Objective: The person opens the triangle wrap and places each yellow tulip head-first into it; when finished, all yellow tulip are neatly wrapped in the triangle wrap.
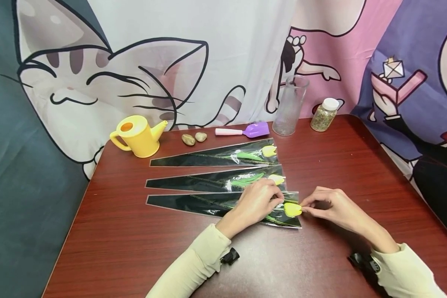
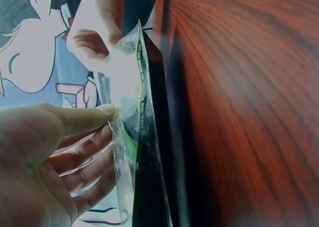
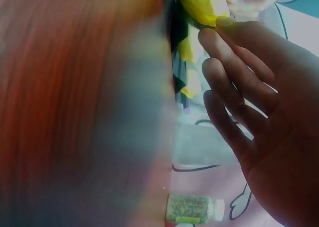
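Observation:
A yellow tulip (image 1: 292, 210) lies in the nearest of three tapered black-and-clear flower sleeves (image 1: 182, 201), its bloom by the sleeve's wide end at the right. My left hand (image 1: 256, 199) is over this sleeve and pinches its clear film between thumb and fingers, as the left wrist view (image 2: 112, 112) shows from the side. At the bloom's right tip, my right hand (image 1: 333, 207) pinches the petals with thumb and forefinger; its other fingers are loosely bent. Behind are two more sleeved tulips, one in the middle sleeve (image 1: 171, 183) and one in the far sleeve (image 1: 175, 160).
Along the table's back stand a yellow watering can (image 1: 143, 138), two stones (image 1: 188, 140), a purple scoop (image 1: 257, 130) with a pink handle, a clear glass vase (image 1: 288, 109) and a white-lidded jar (image 1: 324, 116) of green bits. A cartoon cloth (image 1: 238, 49) hangs behind.

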Demonstrator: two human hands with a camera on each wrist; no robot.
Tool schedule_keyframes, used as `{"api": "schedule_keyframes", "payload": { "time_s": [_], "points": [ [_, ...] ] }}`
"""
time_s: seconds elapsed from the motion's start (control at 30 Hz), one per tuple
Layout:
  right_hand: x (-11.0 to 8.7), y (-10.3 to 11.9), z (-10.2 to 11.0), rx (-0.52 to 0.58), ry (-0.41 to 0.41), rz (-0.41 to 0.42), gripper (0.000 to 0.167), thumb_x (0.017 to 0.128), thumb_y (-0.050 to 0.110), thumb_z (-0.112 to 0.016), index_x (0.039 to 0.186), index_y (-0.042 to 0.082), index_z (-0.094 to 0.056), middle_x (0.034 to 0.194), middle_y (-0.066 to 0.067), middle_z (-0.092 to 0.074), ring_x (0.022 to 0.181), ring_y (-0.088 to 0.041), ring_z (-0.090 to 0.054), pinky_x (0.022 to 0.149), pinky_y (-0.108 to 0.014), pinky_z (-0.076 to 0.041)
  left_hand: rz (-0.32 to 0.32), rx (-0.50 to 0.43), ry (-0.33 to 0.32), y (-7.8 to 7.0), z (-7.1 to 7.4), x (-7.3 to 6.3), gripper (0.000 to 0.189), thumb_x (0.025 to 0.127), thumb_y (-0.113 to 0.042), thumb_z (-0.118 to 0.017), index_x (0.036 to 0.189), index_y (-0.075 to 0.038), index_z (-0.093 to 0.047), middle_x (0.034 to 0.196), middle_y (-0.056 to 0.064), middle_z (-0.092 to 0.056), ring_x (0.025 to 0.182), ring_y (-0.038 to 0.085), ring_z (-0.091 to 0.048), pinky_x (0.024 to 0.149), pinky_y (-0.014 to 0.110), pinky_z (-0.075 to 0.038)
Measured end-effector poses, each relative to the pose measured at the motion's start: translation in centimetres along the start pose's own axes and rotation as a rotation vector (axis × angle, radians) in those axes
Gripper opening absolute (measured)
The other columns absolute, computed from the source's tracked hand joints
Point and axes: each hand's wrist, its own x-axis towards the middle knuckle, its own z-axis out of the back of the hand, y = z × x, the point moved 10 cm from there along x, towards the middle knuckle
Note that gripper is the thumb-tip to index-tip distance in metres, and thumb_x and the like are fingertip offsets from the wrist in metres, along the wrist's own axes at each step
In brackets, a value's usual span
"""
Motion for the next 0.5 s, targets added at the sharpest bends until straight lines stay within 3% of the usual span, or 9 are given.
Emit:
{"api": "schedule_keyframes", "payload": {
  "time_s": [0.23,0.5],
  "points": [
    [0.21,-0.35,-1.1,0.016,0.03,-0.026,0.026,0.079,0.008,-0.082,0.095,0.027,-0.075,0.085,0.018,-0.064,0.072,0.002,-0.056,0.058,-0.016,-0.044,-0.007,-0.007,0.007,-0.3,-0.12,-0.07,0.007,0.091,-0.032,-0.071,0.088,-0.027,-0.076,0.084,-0.015,-0.058,0.081,0.003,-0.053,0.065,0.019,-0.044],
    [0.31,0.28,-0.6,-0.049,0.034,0.022,0.027,0.075,0.006,-0.084,0.094,0.024,-0.076,0.086,0.018,-0.064,0.071,0.0,-0.056,0.059,-0.015,-0.044,-0.018,-0.014,0.021,-0.37,-0.22,-0.39,0.007,0.089,-0.032,-0.072,0.092,-0.027,-0.076,0.088,-0.015,-0.06,0.087,0.004,-0.057,0.069,0.02,-0.047]
  ]
}}
